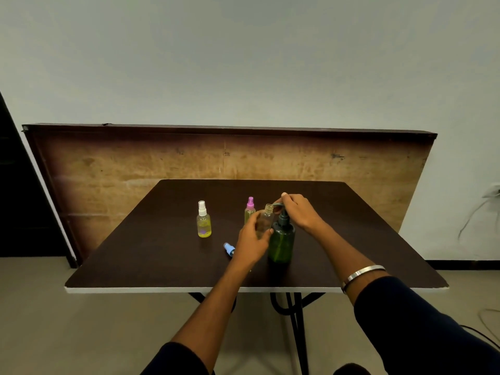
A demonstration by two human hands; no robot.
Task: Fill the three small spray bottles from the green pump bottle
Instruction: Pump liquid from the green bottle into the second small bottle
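Left hand (253, 240) wrapped round uncapped clear spray bottle (263, 222), held tilted, mouth just under pump spout. Right hand (296, 209) curled over pump head of green pump bottle (282, 240), upright on dark worktop (151, 247). Blue spray cap (229, 249) lying near left wrist. White-capped bottle (203, 220) standing left, yellow liquid inside; pink-capped bottle (249, 209) behind the held one.

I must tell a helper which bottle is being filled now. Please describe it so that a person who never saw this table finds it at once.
On the dark table, find the tall green pump bottle near the middle. Just to its left, the left hand holds a small clear bottle with its mouth under the pump spout. Unlike the white-capped bottle and the pink-capped bottle, it has no cap.
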